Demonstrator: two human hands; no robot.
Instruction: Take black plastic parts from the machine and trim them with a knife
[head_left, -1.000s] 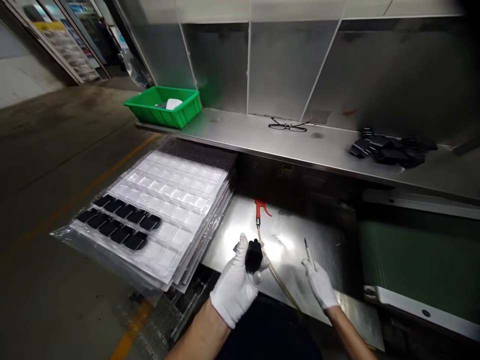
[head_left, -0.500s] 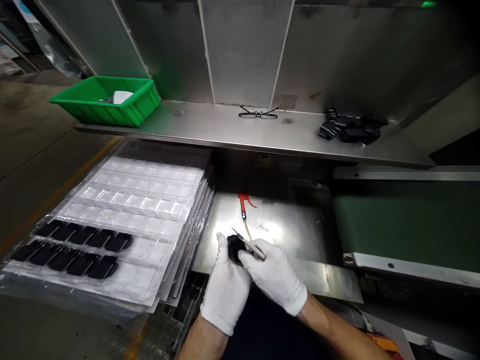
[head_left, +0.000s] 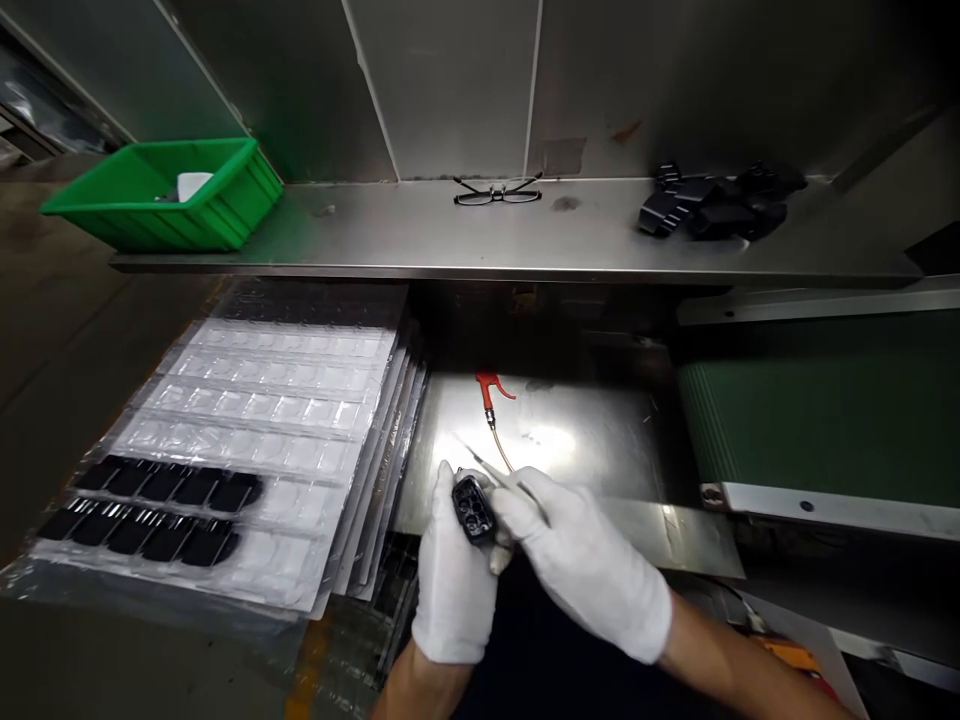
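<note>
Steel table (head_left: 600, 440), lit at its centre, under a long steel shelf (head_left: 390, 235).

Left of the table: a stack of clear blister trays (head_left: 300, 400). The top tray carries two rows of black parts (head_left: 150, 510) in its near-left pockets.

Green conveyor belt (head_left: 810, 420) at right.

Green bin (head_left: 150, 195) on the shelf's left end, with a white item (head_left: 193, 184) inside (cannot tell what it is). Loose pile of black pieces (head_left: 716, 205) on the shelf's right end, glasses (head_left: 497, 192) mid-shelf.

Both hands are white-gloved, over the table's near edge.

Right hand (head_left: 589, 565): just right of the held part, touching the other hand, pinching a thin metal tool (head_left: 487, 468). The tool's tip points away and left, passing just above the part.

Left hand (head_left: 454, 590): grasping a small black part (head_left: 474, 510) between thumb and fingers. The part is held upright, recessed face toward the camera.

Red air gun (head_left: 491, 388) lies on the table beyond the hands, its hose running toward them.
</note>
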